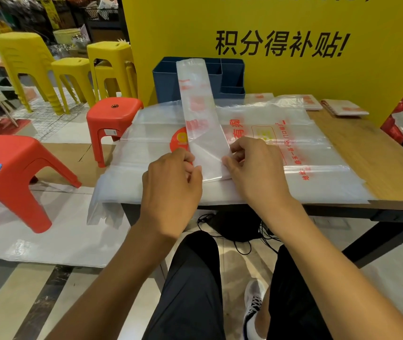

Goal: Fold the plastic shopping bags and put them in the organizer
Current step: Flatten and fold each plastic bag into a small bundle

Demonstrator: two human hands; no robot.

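folded bag strip (201,114), near end pinched between fingers of left hand (173,182) and right hand (254,173)

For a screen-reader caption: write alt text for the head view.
Both hands, left hand and right hand, pinch the near end of a plastic bag folded into a long strip, lying on a stack of flat bags on a wooden table. A blue organizer stands behind, and folded bags lie at right.
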